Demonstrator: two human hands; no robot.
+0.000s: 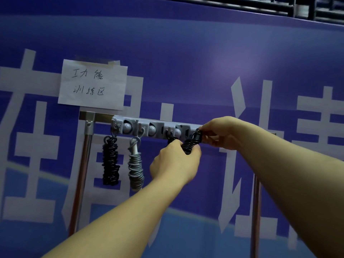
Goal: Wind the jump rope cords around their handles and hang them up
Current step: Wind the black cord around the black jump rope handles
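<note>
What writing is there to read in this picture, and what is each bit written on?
"工力能" over "训练区": handwritten in dark ink on the white paper note taped to the blue banner.
Large white printed characters on the blue banner: cropped and partly hidden; the leftmost looks like "在", the rest cannot be read for certain.
Grey hook rack, hung black jump rope, grey jump rope: no readable text.

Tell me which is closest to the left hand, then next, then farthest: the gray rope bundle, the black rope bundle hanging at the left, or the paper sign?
From the left hand:
1. Gray rope bundle, just left of it.
2. Black rope bundle, farther left.
3. Paper sign, up high, left.
</note>
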